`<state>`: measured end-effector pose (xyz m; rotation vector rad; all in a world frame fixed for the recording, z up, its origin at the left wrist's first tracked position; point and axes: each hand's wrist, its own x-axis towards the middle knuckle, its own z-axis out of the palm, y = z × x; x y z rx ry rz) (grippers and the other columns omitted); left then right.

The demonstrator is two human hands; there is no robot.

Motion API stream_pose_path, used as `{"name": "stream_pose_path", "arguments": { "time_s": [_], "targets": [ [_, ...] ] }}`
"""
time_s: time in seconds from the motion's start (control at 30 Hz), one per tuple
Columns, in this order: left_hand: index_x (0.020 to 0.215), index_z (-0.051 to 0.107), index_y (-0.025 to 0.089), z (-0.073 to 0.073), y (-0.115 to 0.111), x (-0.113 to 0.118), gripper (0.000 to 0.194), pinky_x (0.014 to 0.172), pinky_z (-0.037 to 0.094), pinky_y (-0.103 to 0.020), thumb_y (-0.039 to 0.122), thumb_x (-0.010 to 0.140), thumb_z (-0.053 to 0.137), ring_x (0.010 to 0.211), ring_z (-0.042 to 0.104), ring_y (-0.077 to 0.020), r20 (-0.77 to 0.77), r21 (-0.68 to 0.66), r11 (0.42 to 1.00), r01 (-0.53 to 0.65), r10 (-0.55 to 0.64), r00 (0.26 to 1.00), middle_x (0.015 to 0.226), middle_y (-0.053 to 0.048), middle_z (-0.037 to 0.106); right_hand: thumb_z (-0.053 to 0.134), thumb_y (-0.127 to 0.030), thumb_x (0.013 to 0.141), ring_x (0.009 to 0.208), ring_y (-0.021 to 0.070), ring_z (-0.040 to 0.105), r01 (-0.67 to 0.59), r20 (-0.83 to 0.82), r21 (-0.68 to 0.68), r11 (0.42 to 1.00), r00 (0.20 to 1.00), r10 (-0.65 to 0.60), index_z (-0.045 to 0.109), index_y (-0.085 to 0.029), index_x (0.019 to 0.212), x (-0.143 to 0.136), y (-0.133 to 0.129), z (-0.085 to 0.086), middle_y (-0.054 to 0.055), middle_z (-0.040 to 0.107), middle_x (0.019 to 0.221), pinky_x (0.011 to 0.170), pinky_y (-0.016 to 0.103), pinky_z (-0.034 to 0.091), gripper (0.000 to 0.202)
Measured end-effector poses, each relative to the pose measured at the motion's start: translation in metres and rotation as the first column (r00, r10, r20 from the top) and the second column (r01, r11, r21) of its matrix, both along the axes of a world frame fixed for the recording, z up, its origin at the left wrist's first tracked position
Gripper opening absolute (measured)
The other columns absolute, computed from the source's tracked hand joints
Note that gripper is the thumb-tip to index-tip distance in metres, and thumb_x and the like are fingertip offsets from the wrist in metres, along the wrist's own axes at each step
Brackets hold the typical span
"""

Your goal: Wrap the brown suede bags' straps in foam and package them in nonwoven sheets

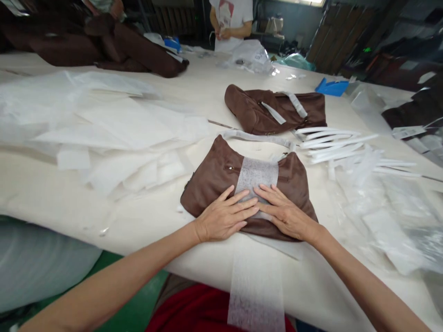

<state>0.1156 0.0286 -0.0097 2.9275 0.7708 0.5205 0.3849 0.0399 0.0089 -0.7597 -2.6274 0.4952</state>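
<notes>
A brown handbag (207, 186) lies flat on the table in front of me, its wrapped strap (259, 137) looping out behind it. Across its middle runs a strip of thin white wrapping material (259, 171), and a length of similar strip (258, 286) hangs over the table's front edge. My left hand (226, 216) presses flat on the bag and strip, fingers stretched out. My right hand (285, 212) lies on them from the other side with fingers spread, its fingertips close to those of the left. Both palms hide part of the strip.
Behind lies a second brown bag (277, 108) with wrapped straps. White sheets (114, 120) cover the left; white rods (339, 143) and clear plastic bags (391, 212) lie right. Brown bags (114, 46) are piled far left. A blue holder (331, 86) and a person (231, 23) are farther back.
</notes>
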Motion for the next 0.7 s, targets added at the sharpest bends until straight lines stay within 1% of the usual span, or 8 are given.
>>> {"name": "stream_pose_path", "arguments": {
  "time_s": [0.13, 0.23, 0.3, 0.4, 0.47, 0.53, 0.6, 0.7],
  "targets": [
    [0.148, 0.037, 0.025, -0.005, -0.001, -0.002, 0.048, 0.121, 0.007, -0.054, 0.034, 0.102, 0.042, 0.149, 0.019, -0.0268, -0.059, -0.011, 1.000, 0.027, -0.028, 0.998, 0.156, -0.005, 0.037, 0.045, -0.008, 0.092, 0.150, 0.0239, 0.021, 0.017, -0.039, -0.008, 1.000, 0.999, -0.017, 0.034, -0.018, 0.152, 0.013, -0.077, 0.001, 0.011, 0.037, 0.157, 0.120, 0.052, 0.027, 0.062],
    [0.147, 0.039, 0.025, -0.006, 0.000, 0.000, 0.046, 0.121, 0.006, -0.054, 0.032, 0.102, 0.041, 0.149, 0.021, -0.0263, -0.064, -0.012, 1.000, 0.016, -0.017, 0.998, 0.156, -0.004, 0.038, 0.047, -0.006, 0.078, 0.151, 0.0271, 0.014, -0.028, 0.138, -0.127, 0.992, 0.989, 0.045, 0.028, -0.017, 0.155, 0.026, -0.131, -0.004, 0.010, 0.025, 0.162, 0.120, 0.054, 0.022, 0.080],
    [0.147, 0.039, 0.024, -0.005, 0.001, 0.001, 0.045, 0.121, 0.005, -0.053, 0.032, 0.103, 0.039, 0.148, 0.021, -0.0261, -0.062, -0.013, 1.000, 0.016, -0.017, 0.998, 0.155, -0.005, 0.039, 0.048, -0.005, 0.069, 0.151, 0.0290, 0.013, -0.004, 0.232, -0.181, 0.983, 0.972, 0.047, 0.025, -0.017, 0.156, 0.030, -0.152, -0.009, 0.010, 0.020, 0.163, 0.120, 0.057, 0.018, 0.091],
    [0.148, 0.038, 0.023, -0.001, 0.002, 0.000, 0.050, 0.121, 0.003, -0.055, 0.039, 0.101, 0.043, 0.149, 0.019, -0.0289, -0.076, -0.034, 0.999, 0.035, -0.037, 0.996, 0.157, -0.007, 0.035, 0.047, -0.002, 0.062, 0.151, 0.0318, 0.012, 0.041, 0.288, -0.174, 0.984, 0.958, 0.011, 0.022, -0.020, 0.157, 0.027, -0.161, -0.019, 0.011, 0.015, 0.164, 0.118, 0.064, 0.015, 0.100],
    [0.151, 0.032, 0.020, 0.004, 0.002, -0.001, 0.065, 0.120, 0.002, -0.058, 0.041, 0.093, 0.054, 0.150, 0.014, -0.0329, -0.116, -0.071, 0.995, 0.066, -0.074, 0.990, 0.160, -0.010, 0.028, 0.047, 0.001, 0.068, 0.150, 0.0320, 0.012, 0.033, 0.292, -0.136, 0.990, 0.956, 0.008, 0.023, -0.024, 0.157, 0.019, -0.160, -0.025, 0.011, 0.018, 0.163, 0.117, 0.067, 0.016, 0.096],
    [0.153, 0.026, 0.018, 0.011, 0.001, -0.002, 0.082, 0.119, 0.001, -0.060, 0.032, 0.081, 0.064, 0.150, 0.009, -0.0355, -0.176, -0.105, 0.990, 0.090, -0.107, 0.979, 0.162, -0.013, 0.019, 0.046, 0.000, 0.080, 0.150, 0.0302, 0.015, 0.001, 0.264, -0.089, 0.996, 0.964, 0.023, 0.028, -0.027, 0.155, 0.009, -0.157, -0.031, 0.010, 0.025, 0.161, 0.116, 0.066, 0.020, 0.081],
    [0.153, 0.023, 0.018, 0.017, 0.000, -0.003, 0.093, 0.119, 0.000, -0.060, 0.019, 0.070, 0.065, 0.150, 0.006, -0.0354, -0.235, -0.120, 0.988, 0.095, -0.121, 0.964, 0.163, -0.013, 0.015, 0.043, -0.007, 0.092, 0.150, 0.0275, 0.019, -0.032, 0.219, -0.050, 0.998, 0.975, 0.042, 0.034, -0.027, 0.152, -0.001, -0.155, -0.034, 0.010, 0.033, 0.159, 0.117, 0.062, 0.022, 0.063],
    [0.153, 0.022, 0.017, 0.022, 0.001, -0.004, 0.098, 0.119, 0.001, -0.060, 0.008, 0.065, 0.063, 0.151, 0.004, -0.0348, -0.308, -0.114, 0.989, 0.097, -0.128, 0.943, 0.163, -0.014, 0.014, 0.040, -0.015, 0.099, 0.148, 0.0256, 0.024, -0.045, 0.146, -0.011, 0.999, 0.988, 0.046, 0.042, -0.021, 0.148, -0.009, -0.154, -0.031, 0.011, 0.042, 0.153, 0.118, 0.058, 0.023, 0.049]
  ]
}}
